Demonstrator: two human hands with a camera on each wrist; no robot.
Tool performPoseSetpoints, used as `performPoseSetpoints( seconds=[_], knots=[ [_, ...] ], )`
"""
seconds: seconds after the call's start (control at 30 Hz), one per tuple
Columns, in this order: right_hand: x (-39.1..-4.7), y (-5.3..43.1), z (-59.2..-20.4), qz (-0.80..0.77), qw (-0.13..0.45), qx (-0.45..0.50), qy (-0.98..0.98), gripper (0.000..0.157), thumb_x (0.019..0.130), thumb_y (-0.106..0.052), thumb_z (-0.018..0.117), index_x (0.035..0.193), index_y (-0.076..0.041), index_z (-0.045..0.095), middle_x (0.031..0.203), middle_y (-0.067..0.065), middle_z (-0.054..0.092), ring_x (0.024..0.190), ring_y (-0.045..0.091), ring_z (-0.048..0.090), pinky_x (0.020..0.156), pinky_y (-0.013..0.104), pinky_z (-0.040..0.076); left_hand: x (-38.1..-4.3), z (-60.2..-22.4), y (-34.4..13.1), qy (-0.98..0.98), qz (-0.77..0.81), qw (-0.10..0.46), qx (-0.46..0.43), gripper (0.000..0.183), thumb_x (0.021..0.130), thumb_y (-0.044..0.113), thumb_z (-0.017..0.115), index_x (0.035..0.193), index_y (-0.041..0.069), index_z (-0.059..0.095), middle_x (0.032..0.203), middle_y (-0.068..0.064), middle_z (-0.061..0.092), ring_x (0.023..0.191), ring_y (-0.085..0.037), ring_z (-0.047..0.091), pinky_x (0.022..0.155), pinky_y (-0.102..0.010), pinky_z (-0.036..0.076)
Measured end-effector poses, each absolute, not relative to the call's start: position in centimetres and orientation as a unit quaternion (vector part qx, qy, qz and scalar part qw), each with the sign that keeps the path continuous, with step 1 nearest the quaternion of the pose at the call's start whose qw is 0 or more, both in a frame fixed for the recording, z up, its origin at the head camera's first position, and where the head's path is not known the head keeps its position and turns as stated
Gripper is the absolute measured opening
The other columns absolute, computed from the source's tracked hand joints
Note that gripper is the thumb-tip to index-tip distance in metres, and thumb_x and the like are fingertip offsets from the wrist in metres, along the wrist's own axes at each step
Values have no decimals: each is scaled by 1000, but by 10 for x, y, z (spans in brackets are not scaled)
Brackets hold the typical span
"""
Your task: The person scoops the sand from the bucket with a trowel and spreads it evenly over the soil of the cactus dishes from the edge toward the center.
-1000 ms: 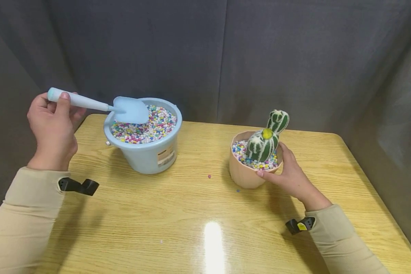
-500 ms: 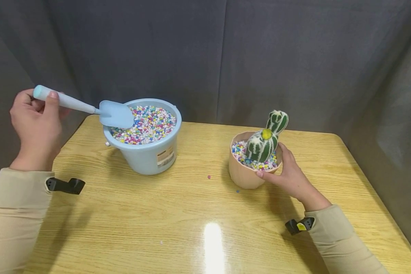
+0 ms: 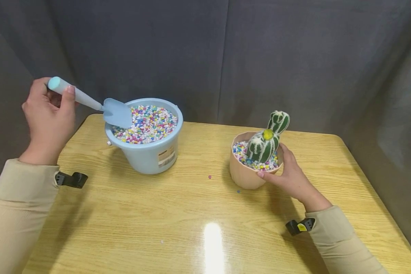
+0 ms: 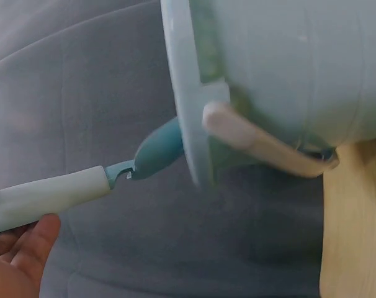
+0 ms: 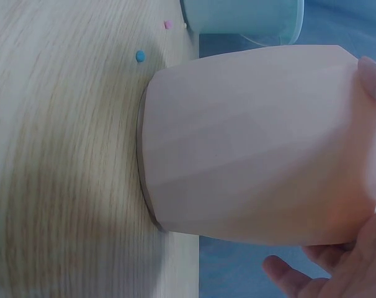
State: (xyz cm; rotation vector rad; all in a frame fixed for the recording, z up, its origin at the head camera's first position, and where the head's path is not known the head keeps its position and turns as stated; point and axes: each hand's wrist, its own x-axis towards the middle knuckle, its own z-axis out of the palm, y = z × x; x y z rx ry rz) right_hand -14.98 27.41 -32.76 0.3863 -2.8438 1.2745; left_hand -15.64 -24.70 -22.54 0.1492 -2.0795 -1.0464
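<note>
In the head view my left hand (image 3: 49,118) grips the pale handle of a light blue trowel (image 3: 118,113). The trowel slants down rightward over the left part of a light blue bucket (image 3: 147,158) full of small multicoloured pebbles (image 3: 154,123). From the left wrist, the blade of the trowel (image 4: 160,149) dips behind the bucket's rim, which hides its tip; whether it touches pebbles I cannot tell. My right hand (image 3: 292,179) holds a peach flowerpot (image 3: 244,176) by its right side, thumb at the front rim. A striped green cactus (image 3: 262,146) leans in the pot among pebbles.
The pot and bucket stand apart on a wooden table (image 3: 178,213). Between them lie a loose pink pebble (image 3: 210,177) and a blue pebble (image 3: 238,191). A dark grey curtain (image 3: 157,49) closes off the back and sides.
My left hand moved left with the trowel, then partly back right; its handle now tilts more steeply, with the blade pointing further down. The right hand, pot and cactus have stayed in place.
</note>
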Motion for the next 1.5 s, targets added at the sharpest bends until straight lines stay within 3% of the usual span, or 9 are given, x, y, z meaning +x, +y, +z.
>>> performPoseSetpoints(
  seconds=[0.17, 0.27, 0.5, 0.7, 0.87, 1.0, 1.17, 1.3, 1.5],
  knots=[
    [-150, 272, -326, 408, -1, 123, -905, 110, 86, -25, 84, 162, 1, 9, 162, 32, 16, 150, 49, 17, 119, 69, 20, -161, -229, -243, -826, -413, 379, 58, 24, 106, 20, 58, 125, 6, 59, 102, 13, 59, 80, 13, 57, 73, -8, 46],
    [-150, 272, -324, 406, -4, 120, -906, 111, 87, -27, 84, 162, 1, 8, 163, 32, 15, 150, 49, 17, 119, 70, 20, -166, -232, -245, -823, -433, 358, 81, 24, 107, 23, 56, 125, 8, 58, 103, 10, 60, 82, 9, 59, 79, -10, 51],
    [-149, 275, -322, 396, 9, 120, -910, 111, 87, -27, 84, 162, 4, 8, 162, 34, 16, 150, 50, 17, 119, 70, 20, -188, -249, -246, -767, -582, 247, 107, 18, 108, 25, 52, 122, 14, 53, 113, 0, 60, 112, -12, 67, 97, -26, 55],
    [-150, 276, -319, 401, 14, 125, -907, 110, 87, -28, 83, 162, 4, 9, 161, 34, 16, 149, 50, 17, 119, 70, 20, -197, -257, -241, -729, -631, 240, 115, 24, 108, 24, 53, 127, 8, 52, 115, -3, 58, 124, -24, 63, 95, -25, 55],
    [-150, 279, -320, 400, 15, 118, -908, 110, 87, -28, 83, 162, 2, 8, 162, 34, 15, 149, 50, 16, 118, 71, 19, -204, -267, -231, -718, -649, 221, 120, 26, 109, 22, 51, 126, 2, 49, 106, -5, 57, 97, -10, 70, 84, -16, 58],
    [-151, 275, -322, 401, 1, 118, -908, 110, 88, -30, 83, 162, 2, 8, 162, 33, 15, 150, 49, 16, 118, 71, 21, -202, -272, -232, -712, -655, 216, 133, 31, 110, 21, 49, 130, -3, 46, 103, -5, 56, 79, 1, 66, 79, -12, 57],
    [-151, 271, -326, 404, -1, 117, -907, 109, 88, -28, 83, 161, 4, 9, 161, 34, 16, 149, 50, 17, 118, 71, 21, -196, -271, -236, -703, -668, 198, 145, 41, 110, 24, 47, 139, -5, 41, 108, -5, 54, 80, 1, 66, 81, -13, 57],
    [-152, 269, -329, 403, -1, 124, -907, 109, 88, -29, 83, 161, 4, 10, 161, 33, 18, 149, 50, 18, 118, 71, 22, -193, -270, -238, -667, -699, 207, 154, 37, 110, 21, 49, 137, -3, 42, 108, -7, 53, 79, 0, 68, 81, -14, 57],
    [-153, 268, -328, 395, -5, 116, -912, 111, 88, -32, 83, 162, 4, 8, 162, 34, 15, 149, 50, 18, 117, 71, 22, -194, -268, -240, -659, -705, 203, 165, 40, 110, 24, 49, 138, -2, 40, 110, -6, 49, 90, -6, 67, 85, -17, 57]
  ],
)
